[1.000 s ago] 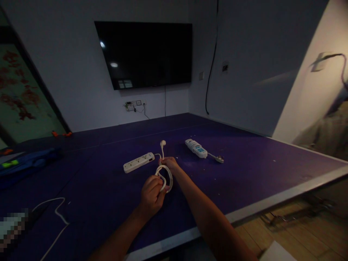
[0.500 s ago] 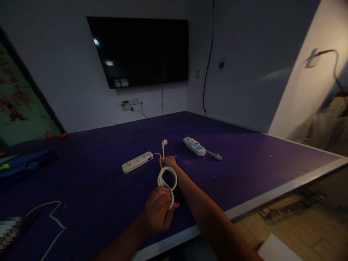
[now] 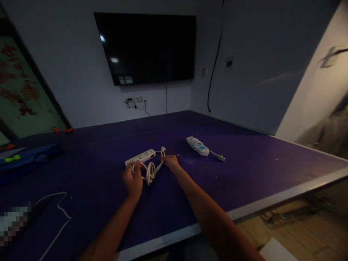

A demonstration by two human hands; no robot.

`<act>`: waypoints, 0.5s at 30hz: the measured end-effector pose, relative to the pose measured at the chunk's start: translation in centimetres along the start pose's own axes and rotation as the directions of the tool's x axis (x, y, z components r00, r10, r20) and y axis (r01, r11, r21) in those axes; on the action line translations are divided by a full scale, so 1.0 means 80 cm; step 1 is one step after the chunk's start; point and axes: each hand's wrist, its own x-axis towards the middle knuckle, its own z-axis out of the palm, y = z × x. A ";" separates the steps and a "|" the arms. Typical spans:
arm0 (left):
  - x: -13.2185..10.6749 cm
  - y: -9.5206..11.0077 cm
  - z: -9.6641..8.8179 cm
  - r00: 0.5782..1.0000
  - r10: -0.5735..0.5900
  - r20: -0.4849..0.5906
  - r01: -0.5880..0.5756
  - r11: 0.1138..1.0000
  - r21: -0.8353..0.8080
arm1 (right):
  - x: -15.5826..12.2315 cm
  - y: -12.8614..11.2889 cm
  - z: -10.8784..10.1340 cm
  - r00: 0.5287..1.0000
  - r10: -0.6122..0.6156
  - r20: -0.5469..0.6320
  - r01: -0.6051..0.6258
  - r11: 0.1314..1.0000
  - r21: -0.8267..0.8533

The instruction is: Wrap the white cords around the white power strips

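Note:
A white power strip (image 3: 140, 157) lies on the dark purple table (image 3: 244, 170), its white cable (image 3: 150, 170) looped in a small coil just in front of it. My left hand (image 3: 133, 180) is closed round the left side of the coil, close to the strip. My right hand (image 3: 170, 161) pinches the cable near its plug (image 3: 162, 149), to the right of the coil. A second white power strip (image 3: 197, 146) with a blue label and its own plug (image 3: 221, 157) lies farther right, untouched.
A loose white cord (image 3: 56, 208) trails at the near left of the table. Blue objects (image 3: 28, 156) sit at the far left edge. A black screen (image 3: 148, 47) hangs on the back wall. The table's pale front edge (image 3: 272, 201) runs along the right, with wooden floor beyond.
My left hand has carried the coiled cable from near the table's front edge forward and left to the power strip. The plug end has dropped lower, and my right hand stays on the cable.

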 end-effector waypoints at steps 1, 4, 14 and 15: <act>0.006 -0.006 0.000 0.998 -0.062 -0.003 0.062 0.998 0.015 | -0.001 0.000 0.000 1.000 -0.009 0.001 0.009 1.000 -0.005; 0.023 -0.025 -0.002 0.978 -0.207 0.002 0.207 0.977 0.045 | -0.004 0.001 0.002 0.999 -0.040 0.010 0.040 0.999 -0.032; 0.061 -0.118 -0.013 0.922 -0.387 -0.032 0.385 0.899 0.209 | -0.012 0.001 0.004 0.988 -0.153 -0.023 0.142 0.955 -0.262; 0.063 -0.125 -0.015 0.913 -0.405 -0.040 0.403 0.885 0.233 | -0.012 0.000 0.003 0.985 -0.166 -0.037 0.149 0.946 -0.288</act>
